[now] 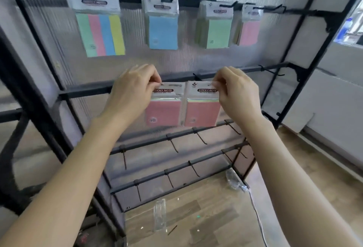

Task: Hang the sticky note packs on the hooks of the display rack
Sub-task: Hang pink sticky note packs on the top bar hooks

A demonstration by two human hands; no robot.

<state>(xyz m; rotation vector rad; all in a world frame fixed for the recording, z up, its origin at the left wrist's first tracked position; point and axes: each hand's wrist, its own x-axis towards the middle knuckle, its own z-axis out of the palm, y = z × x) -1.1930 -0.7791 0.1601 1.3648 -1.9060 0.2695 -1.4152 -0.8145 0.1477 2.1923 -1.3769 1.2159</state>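
Observation:
Two pink sticky note packs hang side by side in front of the second bar of the black display rack (86,90). My left hand (135,87) pinches the top of the left pack (164,112). My right hand (233,91) pinches the top of the right pack (203,112). A hook (197,77) sticks out of the bar just above and between the two packs. On the top bar hang several packs: a striped multicolour pack (101,34), a blue pack (163,32), a green pack (217,33) and a pink pack (248,32).
Two lower bars carry several bare hooks (173,145). More bare hooks sit at the right ends of the top bar (275,8) and the second bar (271,70). Clear plastic wrappers (160,214) and a white cable (257,215) lie on the wooden floor.

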